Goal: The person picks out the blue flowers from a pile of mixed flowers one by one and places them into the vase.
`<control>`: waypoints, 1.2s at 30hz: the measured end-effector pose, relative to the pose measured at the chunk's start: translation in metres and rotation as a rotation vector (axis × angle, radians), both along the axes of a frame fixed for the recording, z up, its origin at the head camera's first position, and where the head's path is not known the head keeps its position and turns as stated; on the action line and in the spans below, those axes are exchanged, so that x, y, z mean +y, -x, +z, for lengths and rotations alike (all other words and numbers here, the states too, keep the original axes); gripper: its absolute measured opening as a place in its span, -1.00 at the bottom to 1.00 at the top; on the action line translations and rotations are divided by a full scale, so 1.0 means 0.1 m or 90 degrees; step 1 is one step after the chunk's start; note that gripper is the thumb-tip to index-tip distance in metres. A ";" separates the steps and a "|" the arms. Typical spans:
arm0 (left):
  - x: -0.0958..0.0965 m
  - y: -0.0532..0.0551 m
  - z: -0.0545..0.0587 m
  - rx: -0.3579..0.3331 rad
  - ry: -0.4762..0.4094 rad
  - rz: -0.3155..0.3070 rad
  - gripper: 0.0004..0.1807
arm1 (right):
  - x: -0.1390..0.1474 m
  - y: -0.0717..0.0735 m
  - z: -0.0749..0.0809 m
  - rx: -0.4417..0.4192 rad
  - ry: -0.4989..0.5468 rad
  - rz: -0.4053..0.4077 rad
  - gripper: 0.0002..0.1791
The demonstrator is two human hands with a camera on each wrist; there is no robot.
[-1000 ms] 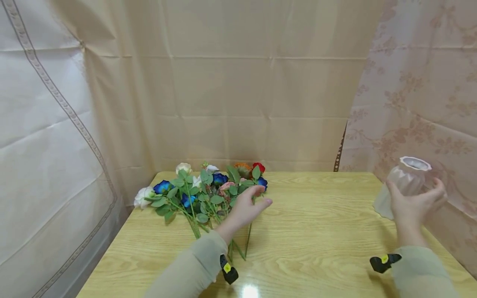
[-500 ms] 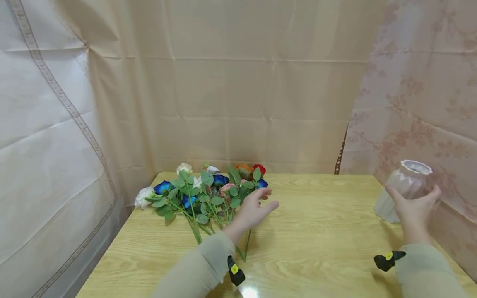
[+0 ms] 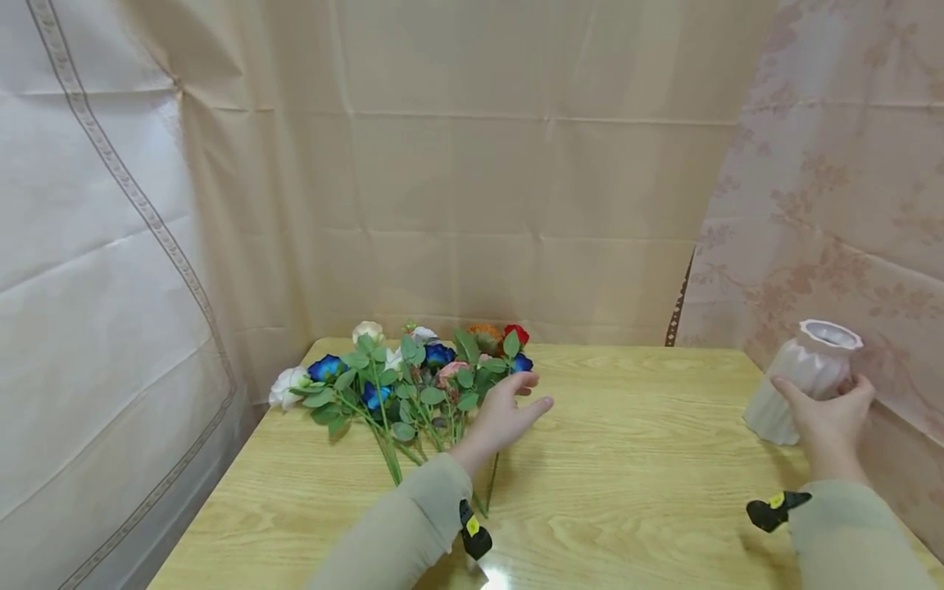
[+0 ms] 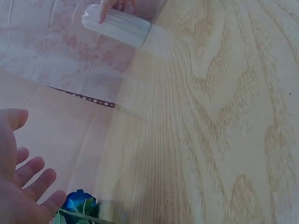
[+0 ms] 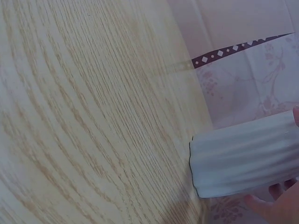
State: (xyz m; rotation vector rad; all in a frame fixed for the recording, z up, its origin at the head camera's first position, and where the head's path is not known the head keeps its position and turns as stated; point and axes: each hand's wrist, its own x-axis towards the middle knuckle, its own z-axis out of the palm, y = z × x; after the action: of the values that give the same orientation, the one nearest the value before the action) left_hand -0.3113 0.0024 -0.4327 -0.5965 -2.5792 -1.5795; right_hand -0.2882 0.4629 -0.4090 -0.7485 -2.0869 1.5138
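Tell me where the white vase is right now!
In the head view, the white vase is at the right side of the wooden table, gripped by the right hand, near the flower-patterned cloth.

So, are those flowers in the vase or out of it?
Out: the flowers lie in a loose heap on the table, apart from the vase, and none pokes up from its top.

You're in a draped-off workspace, room type unclear: wood-grain bench [image 3: 634,467], beige cloth [image 3: 509,180] ahead, floral cloth [image 3: 833,213] right, white cloth [image 3: 88,328] left.
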 end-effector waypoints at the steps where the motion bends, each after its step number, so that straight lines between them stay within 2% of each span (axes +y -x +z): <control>1: 0.00 0.01 0.00 -0.003 0.000 0.001 -0.41 | 0.01 0.01 0.00 -0.002 -0.003 -0.001 0.26; 8: 0.02 0.03 0.01 -0.006 0.003 -0.003 -0.41 | 0.06 0.03 0.00 -0.040 -0.044 -0.016 0.20; 16: 0.03 0.06 0.01 -0.019 0.017 0.007 -0.41 | 0.06 0.05 0.00 -0.043 -0.039 -0.021 0.18; 26: 0.00 0.05 -0.04 -0.024 0.015 0.000 -0.40 | 0.01 0.06 -0.01 -0.040 -0.050 0.001 0.16; 36: -0.05 0.02 -0.05 -0.025 0.010 -0.006 -0.42 | -0.08 0.09 -0.07 -0.026 -0.057 0.065 0.19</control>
State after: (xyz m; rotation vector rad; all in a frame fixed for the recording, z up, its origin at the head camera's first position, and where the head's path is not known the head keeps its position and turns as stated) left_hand -0.3135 -0.0029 -0.4380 -0.5858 -2.6242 -1.5907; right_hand -0.2975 0.4552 -0.4158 -0.6554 -2.2380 1.4578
